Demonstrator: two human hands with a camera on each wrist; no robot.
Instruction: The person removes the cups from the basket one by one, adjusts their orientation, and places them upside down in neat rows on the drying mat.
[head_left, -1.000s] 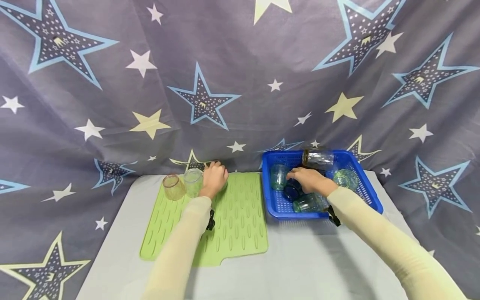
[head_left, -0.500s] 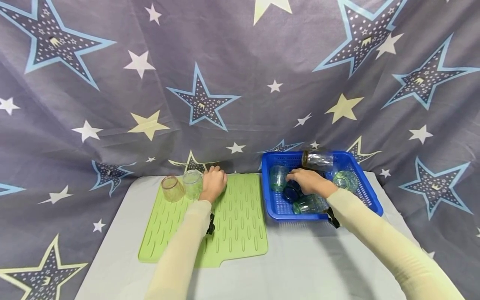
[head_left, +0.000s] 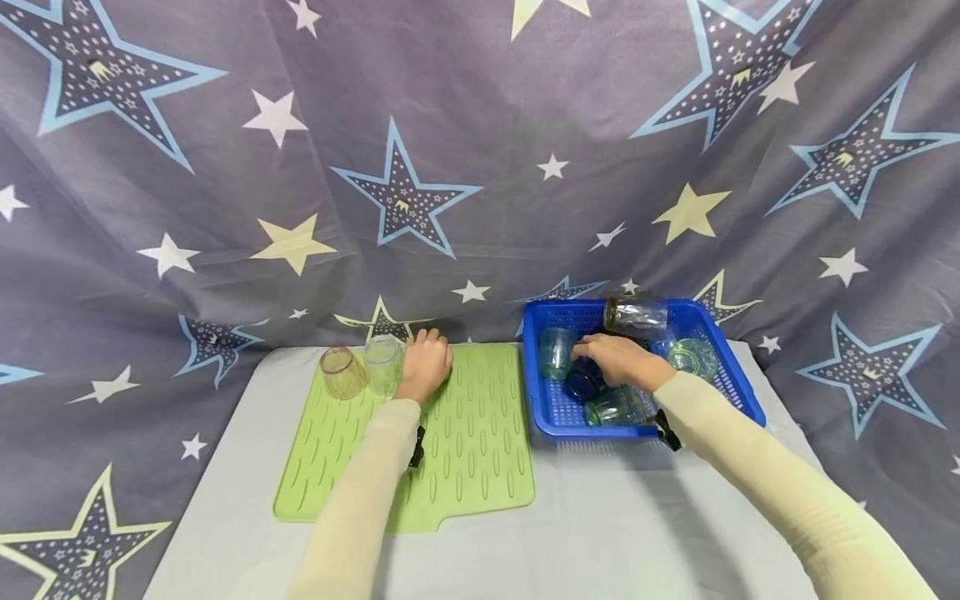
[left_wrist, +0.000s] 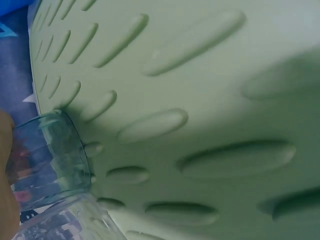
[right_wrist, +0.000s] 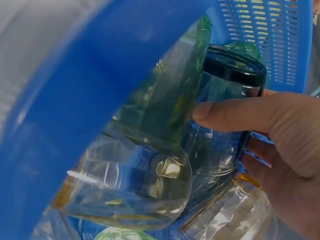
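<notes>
On the green ribbed mat (head_left: 480, 442), my left hand (head_left: 426, 364) grips a bluish clear glass (left_wrist: 52, 155), whose rim touches the mat in the left wrist view. Just left of that hand, a clear glass (head_left: 383, 367) and a pinkish-amber glass (head_left: 342, 373) stand on the mat. Inside the blue basket (head_left: 534, 367), my right hand (head_left: 618, 360) holds a dark blue glass (right_wrist: 227, 75), thumb on its near side and the other fingers partly hidden behind it. A green-tinted glass (right_wrist: 160, 95) leans close to the thumb.
Several more glasses lie in the basket, among them an amber-rimmed one (head_left: 637, 315) along the back and a green one (head_left: 692, 358) at the right. A star-print curtain (head_left: 480, 167) hangs directly behind the white table (head_left: 600, 533).
The head view has shifted slightly. Both hands keep their places, the left over the mat and the right in the basket.
</notes>
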